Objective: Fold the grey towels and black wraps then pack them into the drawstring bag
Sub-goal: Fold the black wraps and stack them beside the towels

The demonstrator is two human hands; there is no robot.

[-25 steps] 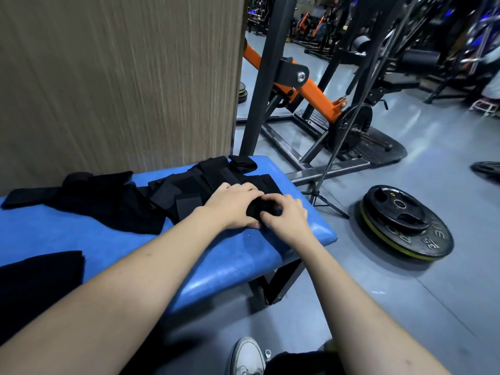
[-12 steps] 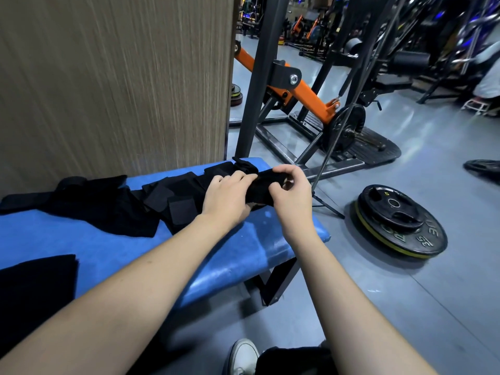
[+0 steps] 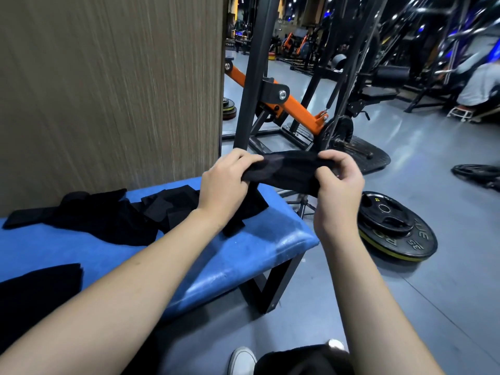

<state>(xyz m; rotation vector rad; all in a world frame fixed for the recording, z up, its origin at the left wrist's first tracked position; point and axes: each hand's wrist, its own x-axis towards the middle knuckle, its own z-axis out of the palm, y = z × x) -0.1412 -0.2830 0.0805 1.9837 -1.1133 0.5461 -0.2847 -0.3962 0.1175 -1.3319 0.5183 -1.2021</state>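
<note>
I hold a black wrap (image 3: 286, 171) stretched in the air above the right end of the blue bench (image 3: 243, 255). My left hand (image 3: 224, 185) grips its left end and my right hand (image 3: 338, 188) pinches its right end. A strap of the wrap hangs down to the bench pad under my left hand. More black wraps (image 3: 113, 217) lie in a loose heap on the bench to the left. Another piece of black fabric (image 3: 38, 290) lies at the bench's near left edge. No grey towel or drawstring bag shows.
A wood-grain wall panel (image 3: 108, 90) stands right behind the bench. A black and orange gym machine (image 3: 295, 109) rises beyond it. Stacked weight plates (image 3: 395, 226) lie on the grey floor to the right. My shoe (image 3: 240, 361) shows at the bottom.
Both hands have lifted the wrap from the bench pad into the air and pulled it out lengthwise between them. The view has tilted upward.
</note>
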